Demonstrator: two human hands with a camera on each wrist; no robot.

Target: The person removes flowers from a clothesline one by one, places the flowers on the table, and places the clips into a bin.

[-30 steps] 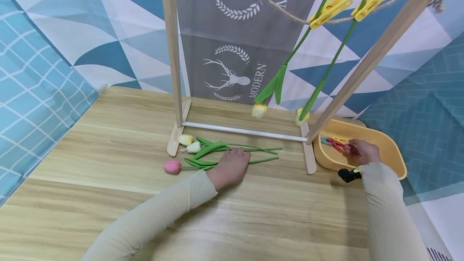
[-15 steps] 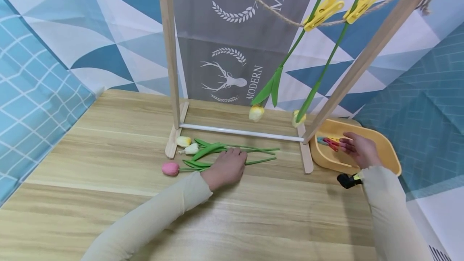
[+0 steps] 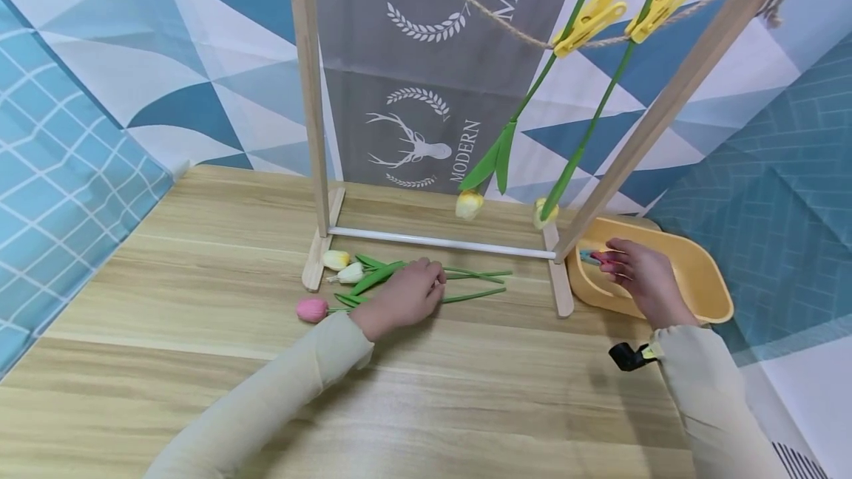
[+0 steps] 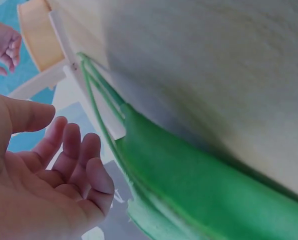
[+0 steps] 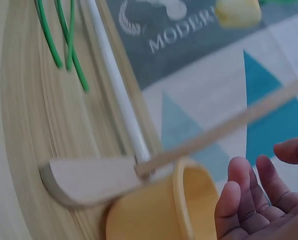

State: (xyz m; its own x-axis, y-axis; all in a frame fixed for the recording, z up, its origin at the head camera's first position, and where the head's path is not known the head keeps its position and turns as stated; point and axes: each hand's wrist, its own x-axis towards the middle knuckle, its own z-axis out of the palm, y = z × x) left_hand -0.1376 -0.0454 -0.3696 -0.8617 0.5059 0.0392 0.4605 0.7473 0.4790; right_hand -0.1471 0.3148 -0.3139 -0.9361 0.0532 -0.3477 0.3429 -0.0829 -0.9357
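My left hand (image 3: pixel 402 294) hovers close over the stems of three artificial tulips lying on the table: a pink tulip (image 3: pixel 312 310), a white tulip (image 3: pixel 350 273) and a yellow tulip (image 3: pixel 336 260). In the left wrist view its fingers curl loosely with nothing between them, beside a green leaf (image 4: pixel 189 175). Over the yellow bin (image 3: pixel 717 287), my right hand (image 3: pixel 644 278) has loosely bent fingers and the thumb held apart. Nothing shows in its grasp in the right wrist view. A red clothespin (image 3: pixel 601 257) and a blue clothespin (image 3: pixel 589 256) lie in the bin near its fingertips.
A wooden frame with a right post (image 3: pixel 672 94) and a white crossbar (image 3: pixel 439 242) stands behind the flowers. From its rope (image 3: pixel 486 9), yellow clothespins (image 3: pixel 668 2) hold two pale yellow tulips (image 3: pixel 469 205) upside down. The bin sits against the frame's right foot (image 3: pixel 560 287).
My right hand has drawn its fingers back from the red clothespin, opened them, and shifted slightly left. The left hand has risen a little off the stems, its fingers lifting.
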